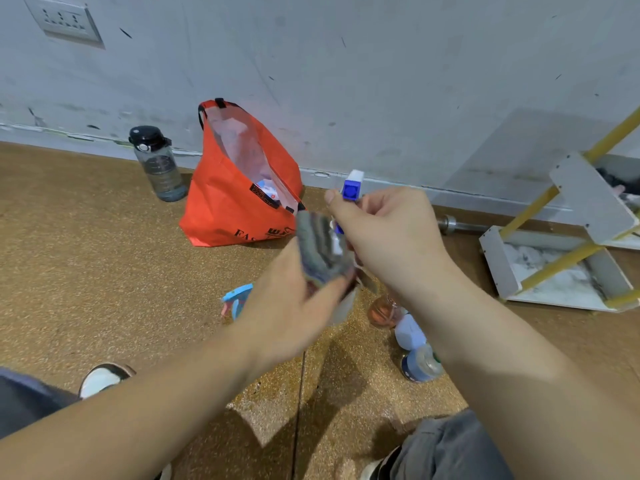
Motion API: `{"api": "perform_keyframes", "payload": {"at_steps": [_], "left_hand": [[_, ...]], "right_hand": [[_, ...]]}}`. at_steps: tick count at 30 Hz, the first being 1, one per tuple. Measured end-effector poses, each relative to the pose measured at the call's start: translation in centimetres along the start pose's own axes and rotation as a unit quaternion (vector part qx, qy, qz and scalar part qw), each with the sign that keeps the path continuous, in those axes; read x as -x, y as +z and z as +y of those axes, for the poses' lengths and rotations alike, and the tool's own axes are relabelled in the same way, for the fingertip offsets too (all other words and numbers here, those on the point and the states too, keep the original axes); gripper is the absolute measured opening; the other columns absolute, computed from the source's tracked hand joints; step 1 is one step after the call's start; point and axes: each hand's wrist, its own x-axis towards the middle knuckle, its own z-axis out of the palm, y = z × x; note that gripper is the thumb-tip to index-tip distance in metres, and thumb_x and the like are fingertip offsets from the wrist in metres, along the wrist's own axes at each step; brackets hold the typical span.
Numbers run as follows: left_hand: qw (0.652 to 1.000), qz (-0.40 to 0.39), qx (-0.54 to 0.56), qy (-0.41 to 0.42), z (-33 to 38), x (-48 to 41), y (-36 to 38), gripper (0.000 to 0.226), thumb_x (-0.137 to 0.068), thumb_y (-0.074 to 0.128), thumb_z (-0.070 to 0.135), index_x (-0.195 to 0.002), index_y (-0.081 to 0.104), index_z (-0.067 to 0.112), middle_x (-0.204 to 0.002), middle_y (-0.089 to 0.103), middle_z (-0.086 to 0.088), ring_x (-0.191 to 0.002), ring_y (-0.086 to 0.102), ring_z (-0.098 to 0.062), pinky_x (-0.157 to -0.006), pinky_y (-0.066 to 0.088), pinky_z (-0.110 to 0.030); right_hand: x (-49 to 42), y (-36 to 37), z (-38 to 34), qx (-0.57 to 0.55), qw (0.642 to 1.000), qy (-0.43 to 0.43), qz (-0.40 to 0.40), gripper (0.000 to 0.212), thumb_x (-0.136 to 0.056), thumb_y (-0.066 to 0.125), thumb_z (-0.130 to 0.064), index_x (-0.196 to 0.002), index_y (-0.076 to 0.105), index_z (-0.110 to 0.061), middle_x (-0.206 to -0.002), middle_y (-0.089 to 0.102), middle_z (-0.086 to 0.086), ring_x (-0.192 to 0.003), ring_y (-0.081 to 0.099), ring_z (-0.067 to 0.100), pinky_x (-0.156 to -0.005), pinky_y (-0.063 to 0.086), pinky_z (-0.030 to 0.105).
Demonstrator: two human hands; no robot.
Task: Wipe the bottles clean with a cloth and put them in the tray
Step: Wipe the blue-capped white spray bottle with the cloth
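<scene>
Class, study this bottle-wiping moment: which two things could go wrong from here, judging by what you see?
The right hand grips the spray bottle right by its blue nozzle, so a squeeze might wet the cloth in the left hand. Beneath the right forearm, loose bottles lie on the floor; lowering it could knock them away.

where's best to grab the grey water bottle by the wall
Probably round its straight body below the black lid, coming from the front or left: the grey water bottle stands upright, with the wall behind and the orange bag close on its right.
</scene>
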Motion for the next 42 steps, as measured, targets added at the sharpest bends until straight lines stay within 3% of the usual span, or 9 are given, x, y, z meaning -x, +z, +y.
{"api": "perform_keyframes", "payload": {"at_steps": [3,8,10,12,15,18,24,29,42], "left_hand": [[0.989,-0.001,-0.111,0.096,-1.1,0.2,0.5,0.046,-0.089,0.07,0.032,-0.131,0.052,0.026,-0.124,0.055,0.008,-0.121,0.055,-0.012,-0.102,0.046,-0.027],[0.99,-0.1,-0.094,-0.039,-5.1,0.8,1.6,0.038,-0.097,0.048,0.05,-0.131,0.057,0.035,-0.117,0.063,0.007,-0.106,0.061,-0.009,-0.096,0.053,-0.039],[0.972,-0.162,-0.095,-0.14,-5.9,1.5,2.0,0.016,-0.1,0.051,0.037,-0.108,0.061,0.029,-0.087,0.066,-0.001,-0.075,0.057,-0.011,-0.078,0.058,-0.046],[0.95,-0.151,-0.011,-0.272,-5.3,2.0,2.3,0.005,-0.1,0.055,0.019,-0.105,0.058,0.02,-0.085,0.069,-0.007,-0.073,0.058,-0.015,-0.074,0.056,-0.041],[0.846,-0.062,0.306,-0.432,-2.8,1.3,2.7,0.023,-0.106,0.052,0.022,-0.12,0.064,0.01,-0.104,0.078,-0.008,-0.099,0.071,-0.024,-0.09,0.056,-0.038],[0.748,-0.029,0.479,-0.458,-0.6,0.2,2.8,0.037,-0.109,0.042,0.03,-0.122,0.069,0.009,-0.114,0.078,-0.011,-0.109,0.073,-0.031,-0.099,0.055,-0.046],[0.821,-0.086,0.288,-0.486,0.6,-0.3,5.1,0.028,-0.107,0.045,0.021,-0.114,0.068,0.005,-0.103,0.078,-0.017,-0.097,0.074,-0.033,-0.081,0.061,-0.043],[0.912,-0.09,0.124,-0.381,1.3,-0.7,6.7,0.01,-0.096,0.051,0.01,-0.095,0.059,0.003,-0.095,0.067,-0.02,-0.085,0.062,-0.031,-0.073,0.047,-0.037],[0.91,-0.2,0.077,-0.355,0.4,-1.4,14.9,0.021,-0.095,0.057,0.01,-0.112,0.064,0.0,-0.096,0.069,-0.029,-0.078,0.061,-0.028,-0.067,0.043,-0.035]], "right_hand": [[0.5,0.2,-0.4,0.014,1.0,-0.018,0.014,0.065,-0.092,0.074,-0.039,-0.069,0.048,0.016,-0.055,0.035,0.014,-0.054,0.028,0.021,-0.051,0.023,0.031],[0.6,-0.1,0.0,0.034,0.999,-0.022,0.029,0.063,-0.094,0.073,-0.033,-0.061,0.04,0.009,-0.053,0.027,0.008,-0.055,0.022,0.018,-0.051,0.021,0.033],[0.5,-0.7,0.7,0.043,0.998,-0.011,0.04,0.063,-0.094,0.072,-0.035,-0.062,0.041,0.01,-0.053,0.028,0.007,-0.055,0.023,0.018,-0.052,0.021,0.032],[0.5,-1.6,1.4,0.031,0.998,0.002,0.053,0.062,-0.095,0.071,-0.038,-0.069,0.048,0.014,-0.056,0.032,0.015,-0.056,0.028,0.02,-0.056,0.026,0.031],[1.3,-3.3,2.5,0.016,0.997,0.012,0.071,0.062,-0.094,0.068,-0.046,-0.075,0.06,0.012,-0.065,0.048,0.034,-0.057,0.038,0.023,-0.06,0.036,0.037],[2.8,-4.2,2.8,0.02,0.997,0.006,0.073,0.062,-0.096,0.067,-0.046,-0.074,0.057,0.011,-0.068,0.049,0.036,-0.055,0.039,0.023,-0.057,0.036,0.038],[3.5,-5.8,4.3,0.095,0.99,0.008,0.105,0.055,-0.096,0.069,-0.038,-0.06,0.05,-0.001,-0.047,0.036,-0.004,-0.049,0.034,0.012,-0.053,0.035,0.027],[5.0,-8.3,7.5,0.119,0.984,0.073,0.109,0.054,-0.096,0.07,-0.036,-0.061,0.046,-0.003,-0.051,0.036,0.001,-0.05,0.033,0.015,-0.048,0.031,0.024],[1.9,-18.3,17.1,0.175,0.947,0.172,0.207,0.05,-0.1,0.063,-0.032,-0.061,0.035,-0.016,-0.053,0.031,-0.003,-0.05,0.031,0.016,-0.051,0.026,0.029]]}}
